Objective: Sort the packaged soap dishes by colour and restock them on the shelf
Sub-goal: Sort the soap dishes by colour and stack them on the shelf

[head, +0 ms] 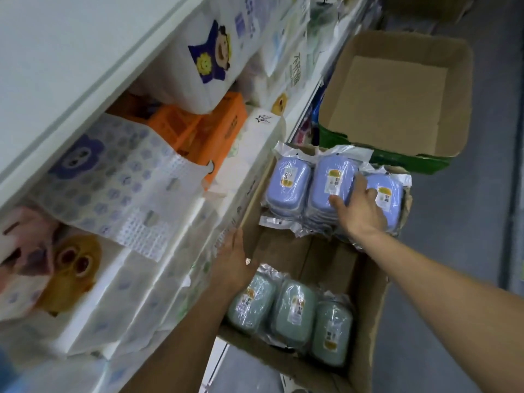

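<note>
An open cardboard box (371, 302) stands beside the shelf (249, 191). At its far end lie stacks of blue soap dishes (286, 182) in clear wrap; at its near end sit three stacks of green soap dishes (295, 310). My right hand (360, 208) rests on the blue stacks with its fingers spread over the middle and right packs. My left hand (232, 262) lies flat on the box's left wall, next to the shelf edge.
The shelf holds tissue and toilet-paper packs (113, 180) and orange boxes (215, 134). An empty cardboard box with a green base (397, 103) stands beyond the soap dish box. Grey floor (459, 211) runs along the right.
</note>
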`<control>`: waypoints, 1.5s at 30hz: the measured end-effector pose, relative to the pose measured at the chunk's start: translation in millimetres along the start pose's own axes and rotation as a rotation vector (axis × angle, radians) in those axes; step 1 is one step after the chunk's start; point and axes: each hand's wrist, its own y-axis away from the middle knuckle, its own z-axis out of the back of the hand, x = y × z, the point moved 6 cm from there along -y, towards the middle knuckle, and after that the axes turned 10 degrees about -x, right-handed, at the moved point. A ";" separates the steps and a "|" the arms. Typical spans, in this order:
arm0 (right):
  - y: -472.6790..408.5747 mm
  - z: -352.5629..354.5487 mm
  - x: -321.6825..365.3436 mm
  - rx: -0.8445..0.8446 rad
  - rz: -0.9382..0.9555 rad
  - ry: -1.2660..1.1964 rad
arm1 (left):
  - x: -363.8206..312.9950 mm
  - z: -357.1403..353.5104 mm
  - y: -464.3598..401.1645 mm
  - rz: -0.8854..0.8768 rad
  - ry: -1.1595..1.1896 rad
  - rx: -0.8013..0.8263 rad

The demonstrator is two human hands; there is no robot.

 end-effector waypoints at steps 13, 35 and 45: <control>62.4 54.7 12.7 0.064 0.219 0.145 | -29.7 38.2 53.7 -0.016 0.064 -0.113; 516.0 122.1 52.8 0.150 1.433 -0.095 | 39.4 124.7 539.5 0.345 -0.079 -0.941; 739.4 30.8 63.1 0.455 1.761 0.038 | 177.1 67.4 739.7 0.787 -0.059 -0.865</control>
